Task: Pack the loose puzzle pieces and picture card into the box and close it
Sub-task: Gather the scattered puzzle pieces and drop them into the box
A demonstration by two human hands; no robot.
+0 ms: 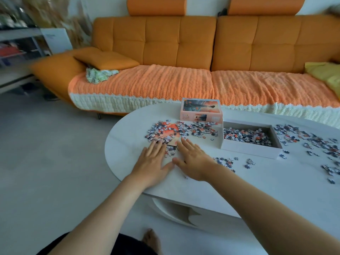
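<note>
Loose puzzle pieces (184,129) lie in a heap on the white oval table (128,129), partly covering the orange picture card (170,130). My left hand (152,159) and my right hand (192,159) lie flat, palms down, side by side at the near edge of that heap, thumbs almost touching, a few pieces between them. The open white box (250,147) stands to the right, half filled with pieces. Its lid (201,110) with the printed picture stands behind the heap. More pieces (312,142) are scattered right of the box.
An orange sofa (184,52) with an orange and cream throw runs behind the table. A small scatter of pieces (226,161) lies in front of the box. The grey floor (46,153) opens to the left. My bare foot (151,240) shows below the table edge.
</note>
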